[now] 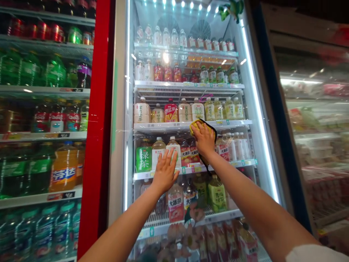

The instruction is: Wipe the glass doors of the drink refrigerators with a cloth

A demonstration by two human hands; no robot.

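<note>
A glass-fronted drinks fridge (pixel 128 120) stands before me, with lit shelves of bottles. My right hand (pixel 205 139) holds a yellow cloth (pixel 195 127) with a dark edge flat against the glass, level with the middle shelf's front strip. Part of the cloth hangs below the wrist, and the palm side is hidden. To the left and lower, my left hand (pixel 165 168) lies spread on the glass with nothing in it. Behind its fingers show a white-labelled bottle (pixel 174 145) and a green-labelled tea bottle (pixel 143 158).
A red-framed cooler (pixel 99 120) with soda bottles and cans stands on the left. On the right is another display case (pixel 313 145), blurred. A green ornament (pixel 231 10) hangs at the top. Pale flower shapes (pixel 191 236) show low on the glass.
</note>
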